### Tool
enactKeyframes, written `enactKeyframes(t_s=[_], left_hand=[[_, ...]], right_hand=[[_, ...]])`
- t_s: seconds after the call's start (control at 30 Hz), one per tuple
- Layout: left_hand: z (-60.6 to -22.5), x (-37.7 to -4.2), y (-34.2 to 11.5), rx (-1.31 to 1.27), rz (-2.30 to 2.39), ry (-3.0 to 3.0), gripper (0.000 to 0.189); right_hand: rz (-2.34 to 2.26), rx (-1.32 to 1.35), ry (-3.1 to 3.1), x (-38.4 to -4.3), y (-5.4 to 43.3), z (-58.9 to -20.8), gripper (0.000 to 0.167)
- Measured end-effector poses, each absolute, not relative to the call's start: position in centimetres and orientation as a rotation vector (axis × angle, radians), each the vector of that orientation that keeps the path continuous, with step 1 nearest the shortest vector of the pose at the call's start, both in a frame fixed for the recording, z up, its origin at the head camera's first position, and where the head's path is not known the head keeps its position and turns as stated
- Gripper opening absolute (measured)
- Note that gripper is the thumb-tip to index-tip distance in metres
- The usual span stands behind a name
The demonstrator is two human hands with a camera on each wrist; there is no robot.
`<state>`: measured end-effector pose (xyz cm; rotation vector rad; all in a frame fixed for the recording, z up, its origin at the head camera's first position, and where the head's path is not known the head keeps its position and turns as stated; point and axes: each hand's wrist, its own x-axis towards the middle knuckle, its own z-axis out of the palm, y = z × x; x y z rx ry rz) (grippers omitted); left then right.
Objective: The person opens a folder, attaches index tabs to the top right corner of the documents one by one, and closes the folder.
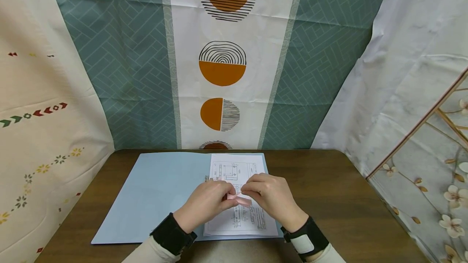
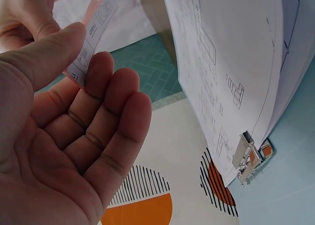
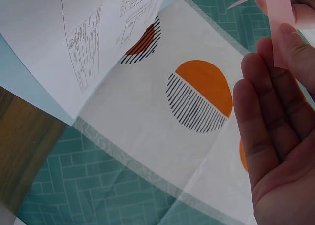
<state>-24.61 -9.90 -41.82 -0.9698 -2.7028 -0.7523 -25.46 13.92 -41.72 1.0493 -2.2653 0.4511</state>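
Note:
Over the printed drawings, my left hand (image 1: 208, 199) pinches a small pad of pink sticky notes (image 1: 244, 201) between thumb and fingers. The pad's printed backing (image 2: 93, 45) faces the left wrist camera. My right hand (image 1: 273, 198) is close beside it, thumb and fingertips pinching a narrow pink sticky note (image 3: 278, 18) that slants away from the pad. Beneath both hands lies a stack of white sheets with line drawings (image 1: 252, 227), set on the right side of an opened light blue folder (image 1: 157, 198).
A metal clip (image 2: 246, 158) holds the sheets at the folder's spine. The folder lies on a dark brown wooden table (image 1: 325, 190). Patterned cloths hang at the back (image 1: 139, 52) and on both sides. A black band (image 1: 173, 232) wraps each wrist.

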Motion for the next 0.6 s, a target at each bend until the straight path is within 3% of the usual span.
enactKeyframes(t_s=[0.6], left_hand=[[-41.85, -24.63, -9.76, -0.936, -0.743, -2.707, 0.018]], right_hand=[[0.494, 1.026, -2.27, -25.53, 14.04, -41.61, 0.025]])
